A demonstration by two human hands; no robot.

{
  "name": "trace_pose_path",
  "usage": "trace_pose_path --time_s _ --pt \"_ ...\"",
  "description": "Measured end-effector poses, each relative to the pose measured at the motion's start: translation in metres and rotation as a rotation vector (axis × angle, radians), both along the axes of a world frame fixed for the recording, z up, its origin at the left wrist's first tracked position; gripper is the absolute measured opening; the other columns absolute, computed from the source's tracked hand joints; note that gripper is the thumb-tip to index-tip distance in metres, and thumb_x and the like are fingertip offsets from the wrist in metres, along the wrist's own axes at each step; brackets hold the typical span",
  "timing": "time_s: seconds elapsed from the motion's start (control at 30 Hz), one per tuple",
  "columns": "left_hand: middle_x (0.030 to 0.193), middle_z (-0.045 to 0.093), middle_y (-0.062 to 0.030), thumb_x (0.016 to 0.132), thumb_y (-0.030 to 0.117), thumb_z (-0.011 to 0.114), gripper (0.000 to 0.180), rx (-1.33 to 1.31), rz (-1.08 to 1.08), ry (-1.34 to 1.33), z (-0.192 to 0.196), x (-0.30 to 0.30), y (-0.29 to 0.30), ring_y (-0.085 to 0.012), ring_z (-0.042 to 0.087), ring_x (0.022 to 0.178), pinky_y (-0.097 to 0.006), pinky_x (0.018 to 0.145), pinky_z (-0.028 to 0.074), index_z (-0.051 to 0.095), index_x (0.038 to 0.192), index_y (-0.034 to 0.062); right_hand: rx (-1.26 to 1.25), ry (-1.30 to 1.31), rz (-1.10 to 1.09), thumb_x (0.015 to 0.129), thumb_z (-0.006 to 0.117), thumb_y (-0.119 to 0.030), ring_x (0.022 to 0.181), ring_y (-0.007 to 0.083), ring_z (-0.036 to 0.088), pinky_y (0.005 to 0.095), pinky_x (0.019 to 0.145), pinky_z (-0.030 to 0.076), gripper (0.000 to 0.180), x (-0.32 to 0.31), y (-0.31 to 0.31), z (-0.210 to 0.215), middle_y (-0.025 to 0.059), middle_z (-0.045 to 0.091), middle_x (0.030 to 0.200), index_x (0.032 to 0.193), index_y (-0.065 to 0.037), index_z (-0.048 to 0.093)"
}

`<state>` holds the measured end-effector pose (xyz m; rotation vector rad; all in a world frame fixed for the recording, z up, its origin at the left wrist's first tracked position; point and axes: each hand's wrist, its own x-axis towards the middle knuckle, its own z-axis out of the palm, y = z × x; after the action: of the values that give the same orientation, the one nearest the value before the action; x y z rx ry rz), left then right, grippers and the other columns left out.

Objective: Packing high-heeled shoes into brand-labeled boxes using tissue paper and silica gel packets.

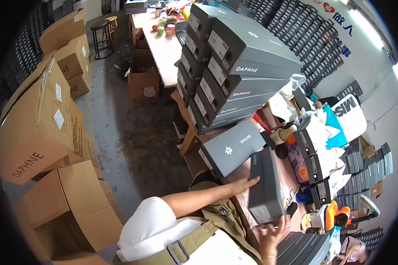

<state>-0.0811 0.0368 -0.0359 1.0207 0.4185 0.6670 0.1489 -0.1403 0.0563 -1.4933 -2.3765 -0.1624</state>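
A dark grey shoebox (265, 187) is tilted over the pink worktable, a pale label on its near end. My left hand (244, 185) grips its left side, the thumb on the edge and the other fingers partly hidden. At the labelled end, my right hand (275, 232) holds the near right corner with curved, somewhat blurred fingers. Just beyond lies another closed grey shoebox (230, 148), its lid bearing a white flower-like mark. A tall stack of shoeboxes (239, 70) rises behind it on the table.
Large cardboard cartons (40, 128) line the left side, including an open carton (82, 207). More shoeboxes (303, 247) stand near my right hand. White tissue paper (325, 137) and an orange-handled tool (338, 214) crowd the table's right side. A stool (102, 39) stands farther back.
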Motion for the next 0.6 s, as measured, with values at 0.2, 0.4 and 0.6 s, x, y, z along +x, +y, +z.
trace_pose_path --time_s 0.2,0.4,0.6 --pt "0.148 0.029 -0.0172 0.096 0.051 0.041 0.073 0.104 0.217 0.134 -0.006 0.028 -0.043 -0.0274 0.029 0.137 -0.037 0.111 0.026 0.022 0.146 0.0011 0.045 0.335 -0.240 0.063 0.081 -0.008 0.117 0.0369 0.045 0.0428 0.092 0.042 0.033 0.025 -0.061 -0.137 0.0222 0.017 0.146 0.090 -0.003 0.063" --pt "0.122 0.057 -0.0094 0.095 0.042 0.040 0.055 -0.513 -0.104 -0.332 -0.028 0.018 -0.031 -0.0202 0.055 0.112 -0.034 0.098 0.043 0.044 0.136 0.0053 -0.381 1.328 -0.370 0.092 0.054 -0.012 0.111 0.0225 0.049 0.0326 0.093 0.041 0.040 -0.001 -0.031 -0.128 0.0214 0.046 0.129 0.128 0.000 0.041" --pt "0.123 0.058 -0.0127 0.096 0.035 0.046 0.045 -0.507 0.255 -0.055 -0.076 0.031 -0.043 -0.0226 0.058 0.108 -0.036 0.094 0.045 0.053 0.126 0.0026 -0.572 1.315 -0.353 0.085 0.057 0.002 0.130 0.0248 0.035 0.0339 0.107 0.028 0.070 0.003 0.005 -0.108 0.0186 0.030 0.146 0.146 -0.001 0.023"
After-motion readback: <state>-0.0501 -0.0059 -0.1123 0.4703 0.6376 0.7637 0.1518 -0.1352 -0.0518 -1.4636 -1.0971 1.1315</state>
